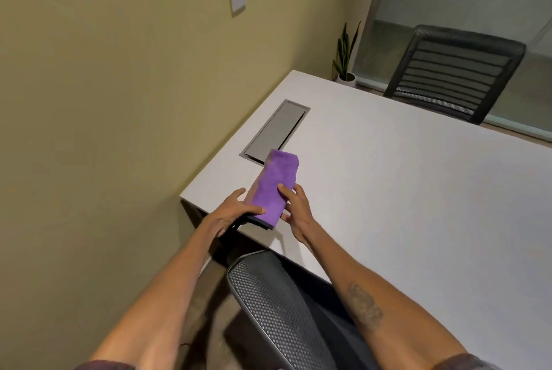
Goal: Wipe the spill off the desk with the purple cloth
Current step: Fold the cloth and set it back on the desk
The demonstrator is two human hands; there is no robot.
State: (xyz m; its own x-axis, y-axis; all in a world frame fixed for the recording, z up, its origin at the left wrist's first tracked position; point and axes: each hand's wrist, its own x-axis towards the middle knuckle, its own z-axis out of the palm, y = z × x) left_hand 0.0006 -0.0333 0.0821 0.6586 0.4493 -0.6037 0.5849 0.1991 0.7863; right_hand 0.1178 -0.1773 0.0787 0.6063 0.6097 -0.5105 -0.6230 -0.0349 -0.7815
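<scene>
A folded purple cloth (273, 184) is held above the near left corner of the white desk (403, 190). My left hand (230, 214) grips its near left edge, thumb across the top. My right hand (295, 208) holds its right side, thumb pressed on the cloth. The far end of the cloth stands out over the desk toward the cable hatch. I see no spill on the desk surface in this view.
A grey metal cable hatch (276, 131) is set into the desk near the wall. A mesh office chair (277, 310) stands below my arms. Another black chair (454, 71) is at the far side, and a small potted plant (346, 59) stands in the corner.
</scene>
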